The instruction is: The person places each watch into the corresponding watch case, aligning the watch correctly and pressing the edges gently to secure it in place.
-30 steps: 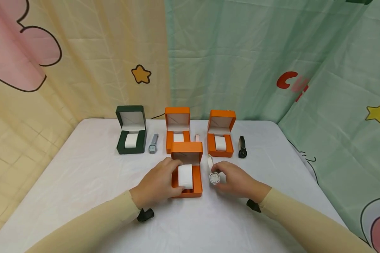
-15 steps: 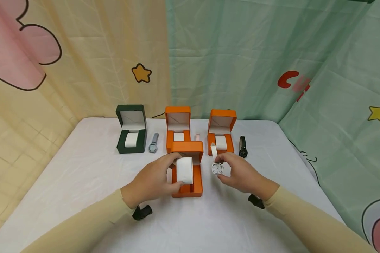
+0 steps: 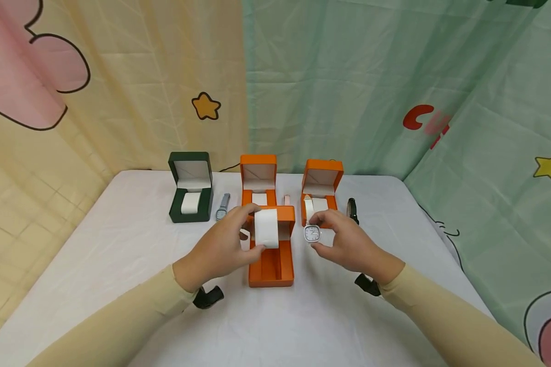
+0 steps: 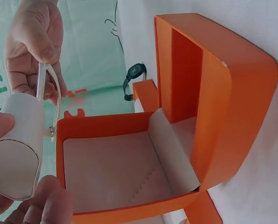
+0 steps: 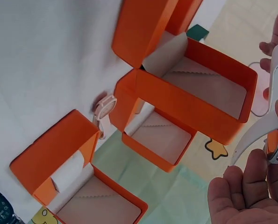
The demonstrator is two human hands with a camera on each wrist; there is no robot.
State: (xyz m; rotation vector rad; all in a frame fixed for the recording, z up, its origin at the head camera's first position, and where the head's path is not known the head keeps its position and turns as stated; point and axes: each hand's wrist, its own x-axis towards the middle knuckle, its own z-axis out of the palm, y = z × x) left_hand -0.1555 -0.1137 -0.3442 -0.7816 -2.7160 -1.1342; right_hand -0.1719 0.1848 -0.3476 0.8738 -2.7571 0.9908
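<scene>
- At the middle of the white-clothed table (image 3: 303, 334), an orange watch box (image 3: 271, 283) stands with its lid up; I take it as the hub of the clock, twelve o'clock pointing away from the person.
- Above that box, toward twelve, the left hand (image 3: 217, 248) has the white watch cushion (image 3: 267, 229) in the air, thumb and fingers bent to pinch it at its nine o'clock side. To my eye that is a sound hold: the three o'clock side and most of the curved face are left uncovered.
- At two o'clock, the right hand (image 3: 351, 248) pinches the white square-faced watch (image 3: 312, 233) by its case, fingertips parted only by the case's own width. The dial faces up, and the white strap (image 3: 308, 206) reaches toward twelve. Whether its buckle is fastened, I cannot tell.
- Cushion and watch are near each other but apart. Light pressure on the case rim, off the glass, and an untwisted strap would serve best, I'd say.
- Around eleven sit a green watch box (image 3: 190, 218) and a grey-blue watch (image 3: 223, 206); at twelve, a second orange box (image 3: 258, 159); at one, a third orange box (image 3: 326, 164); at two, just beyond the right knuckles, a black watch (image 3: 352, 208) worth not brushing.
</scene>
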